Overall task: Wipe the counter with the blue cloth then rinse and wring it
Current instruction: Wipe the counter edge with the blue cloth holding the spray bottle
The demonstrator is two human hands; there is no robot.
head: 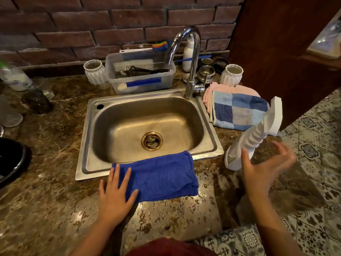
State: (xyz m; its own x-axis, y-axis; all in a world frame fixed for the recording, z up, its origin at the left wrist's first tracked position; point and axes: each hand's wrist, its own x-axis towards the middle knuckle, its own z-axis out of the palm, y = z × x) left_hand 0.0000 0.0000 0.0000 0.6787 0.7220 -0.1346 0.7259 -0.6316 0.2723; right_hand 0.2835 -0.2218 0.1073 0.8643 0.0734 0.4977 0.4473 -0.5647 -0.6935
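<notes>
The folded blue cloth point(156, 177) lies on the brown speckled stone bench point(55, 191), overlapping the front rim of the stainless steel sink point(88, 137). The left hand point(117, 193) presses flat on it, fingers spread, probably to wipe. The right hand point(265, 169), open and empty, hovers beside the white spray bottle point(249, 143).

There is one camera, and it sits on the person's head. It looks forward and down, from close above the front edge of the counter point(46, 209). The sink point(147, 126) is in the middle of the picture and the tap point(191, 58) stands behind it. The brick wall point(92, 24) fills the top, so the camera faces that wall. Both arms reach in from the bottom edge. The picture is very wide and bends at the sides. The tiled floor point(317, 163) shows on the right. No other view shares the scene.
</notes>
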